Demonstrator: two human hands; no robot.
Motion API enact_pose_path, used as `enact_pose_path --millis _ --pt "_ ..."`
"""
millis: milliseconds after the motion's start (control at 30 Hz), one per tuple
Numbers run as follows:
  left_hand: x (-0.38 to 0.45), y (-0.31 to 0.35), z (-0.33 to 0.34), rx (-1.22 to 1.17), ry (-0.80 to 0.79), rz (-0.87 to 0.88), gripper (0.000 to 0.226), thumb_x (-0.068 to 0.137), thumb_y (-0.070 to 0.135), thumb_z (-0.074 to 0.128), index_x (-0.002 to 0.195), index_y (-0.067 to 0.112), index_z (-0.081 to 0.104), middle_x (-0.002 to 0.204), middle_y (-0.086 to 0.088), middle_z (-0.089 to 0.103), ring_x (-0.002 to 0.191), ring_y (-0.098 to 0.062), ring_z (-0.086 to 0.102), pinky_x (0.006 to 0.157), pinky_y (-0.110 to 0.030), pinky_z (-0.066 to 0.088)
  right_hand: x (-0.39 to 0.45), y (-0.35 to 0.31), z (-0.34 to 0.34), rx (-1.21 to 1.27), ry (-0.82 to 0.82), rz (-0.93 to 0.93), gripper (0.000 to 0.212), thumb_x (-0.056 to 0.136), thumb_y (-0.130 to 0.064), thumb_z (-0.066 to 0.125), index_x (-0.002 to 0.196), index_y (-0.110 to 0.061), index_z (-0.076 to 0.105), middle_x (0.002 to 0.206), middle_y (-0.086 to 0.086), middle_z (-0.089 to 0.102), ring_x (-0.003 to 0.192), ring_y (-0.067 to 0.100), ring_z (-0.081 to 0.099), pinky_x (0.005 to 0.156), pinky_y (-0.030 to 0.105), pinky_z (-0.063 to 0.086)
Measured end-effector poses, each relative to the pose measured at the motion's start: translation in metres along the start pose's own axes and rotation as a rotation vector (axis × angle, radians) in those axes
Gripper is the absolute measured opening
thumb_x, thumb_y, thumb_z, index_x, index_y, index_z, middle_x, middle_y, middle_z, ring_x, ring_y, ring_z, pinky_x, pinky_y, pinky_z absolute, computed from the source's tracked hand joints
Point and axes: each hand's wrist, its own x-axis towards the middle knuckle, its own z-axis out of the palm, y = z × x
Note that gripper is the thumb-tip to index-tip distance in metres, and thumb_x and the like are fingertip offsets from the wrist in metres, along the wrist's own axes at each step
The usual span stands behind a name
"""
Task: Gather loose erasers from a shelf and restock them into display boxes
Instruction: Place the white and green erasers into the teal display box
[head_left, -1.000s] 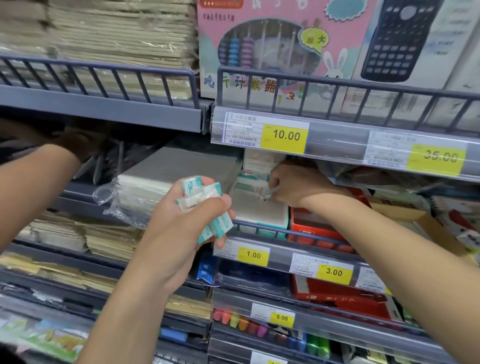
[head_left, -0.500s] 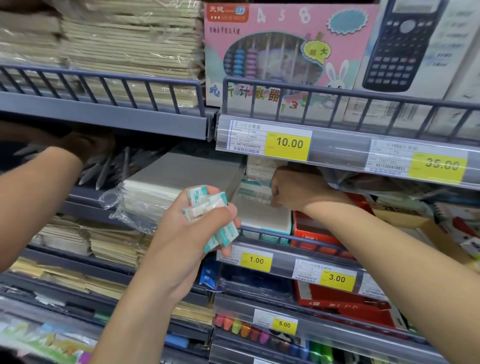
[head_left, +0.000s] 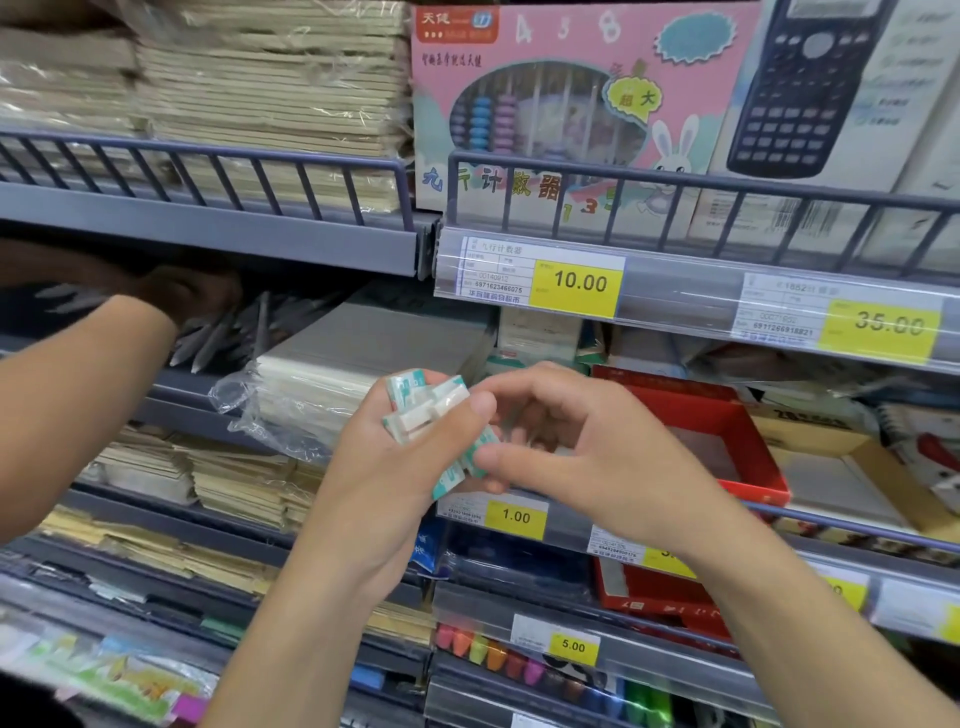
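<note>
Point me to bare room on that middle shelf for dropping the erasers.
Best bet: the red box, whose floor looks bare, bordered by its red walls and the yellow-edged box on its right. Crowded: left hand full of erasers, wrapped paper stack alongside.

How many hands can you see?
3: the left hand holding erasers, the right hand pinching them, and another hand at far left, in shadow.

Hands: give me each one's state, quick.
Left hand: grips a bunch of erasers.
Right hand: fingers curled against the erasers; whether it holds one cannot be told.
</note>
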Motion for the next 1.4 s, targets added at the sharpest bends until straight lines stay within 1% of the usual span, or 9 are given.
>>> enact_pose_path --millis 167,300,467,600,733,833,1067,1233,1400 --pt "-0.002 0.0 0.003 0.103 -0.04 0.057 0.068 0.062 0.036 0.091 0.117 0.011 0.059 0.095 -0.01 0.079 0.078 -0.02 0.075 0.061 -0.029 0.06 -0.005 -0.003 0.013 -0.214 0.207 -0.053 0.033 0.077 -0.039 0.068 0.109 -0.036 0.067 0.091 -0.016 0.059 0.085 0.009 0.058 0.07 0.019 0.047" --pt "-0.004 0.001 -0.001 0.197 -0.071 0.069 0.055 0.071 0.034 0.091 0.114 0.02 0.061 0.097 -0.009 0.079 0.069 -0.021 0.072 0.063 -0.028 0.06 -0.005 0.001 0.009 -0.059 0.223 -0.023 0.027 0.077 -0.032 0.074 0.1 -0.036 0.062 0.088 -0.01 0.064 0.077 0.011 0.06 0.069 0.031 0.054" --pt "-0.005 0.002 -0.006 0.194 0.022 0.034 0.034 0.085 0.025 0.083 0.112 0.022 0.063 0.091 -0.012 0.078 0.057 -0.021 0.064 0.061 -0.025 0.057 -0.001 0.004 -0.011 0.083 0.18 0.053 0.037 0.084 -0.018 0.08 0.112 -0.038 0.066 0.091 0.003 0.068 0.069 0.02 0.068 0.071 0.046 0.059" --pt "-0.006 0.002 -0.01 0.179 0.049 0.038 0.026 0.092 0.008 0.075 0.113 0.015 0.061 0.085 -0.015 0.076 0.054 -0.023 0.06 0.056 -0.026 0.055 0.012 0.013 -0.032 -0.053 0.174 0.164 0.023 0.088 -0.024 0.075 0.104 -0.038 0.067 0.076 -0.004 0.076 0.055 0.011 0.066 0.061 0.027 0.052" --pt "-0.007 0.002 -0.013 0.183 0.054 0.041 0.027 0.092 0.009 0.075 0.114 0.015 0.061 0.088 -0.018 0.076 0.053 -0.024 0.06 0.056 -0.027 0.056 0.04 0.031 -0.047 -0.283 0.077 0.357 0.029 0.08 -0.021 0.08 0.098 -0.04 0.068 0.097 -0.008 0.074 0.085 0.015 0.065 0.069 0.016 0.045" --pt "-0.006 0.001 -0.015 0.181 0.052 0.041 0.026 0.092 0.009 0.075 0.114 0.016 0.062 0.088 -0.018 0.076 0.054 -0.025 0.061 0.057 -0.026 0.056 0.06 0.04 -0.041 -0.485 -0.038 0.381 0.037 0.081 -0.018 0.078 0.114 -0.032 0.067 0.115 -0.004 0.068 0.101 0.017 0.062 0.085 0.026 0.051" --pt "-0.006 -0.002 -0.018 0.192 0.045 0.034 0.025 0.092 0.011 0.077 0.112 0.018 0.063 0.087 -0.017 0.076 0.056 -0.026 0.062 0.059 -0.026 0.056 0.083 0.05 -0.015 -0.657 -0.055 0.339 0.035 0.083 -0.038 0.076 0.115 -0.027 0.069 0.1 -0.01 0.054 0.09 0.013 0.051 0.073 0.023 0.036" --pt "-0.006 0.002 -0.019 0.19 0.045 0.026 0.028 0.091 0.012 0.077 0.113 0.018 0.063 0.085 -0.013 0.077 0.058 -0.026 0.064 0.06 -0.026 0.057 0.089 0.054 0.0 -0.758 -0.155 0.411 0.014 0.08 -0.026 0.071 0.093 -0.021 0.073 0.101 0.0 0.07 0.089 0.019 0.064 0.08 0.032 0.057" --pt "-0.005 0.005 -0.02 0.19 0.042 0.02 0.029 0.091 0.012 0.077 0.114 0.018 0.061 0.085 -0.014 0.077 0.055 -0.024 0.063 0.059 -0.026 0.057 0.096 0.055 0.004 -0.734 -0.088 0.427 0.011 0.081 -0.028 0.076 0.09 -0.025 0.072 0.103 -0.001 0.068 0.092 0.022 0.065 0.077 0.028 0.052"
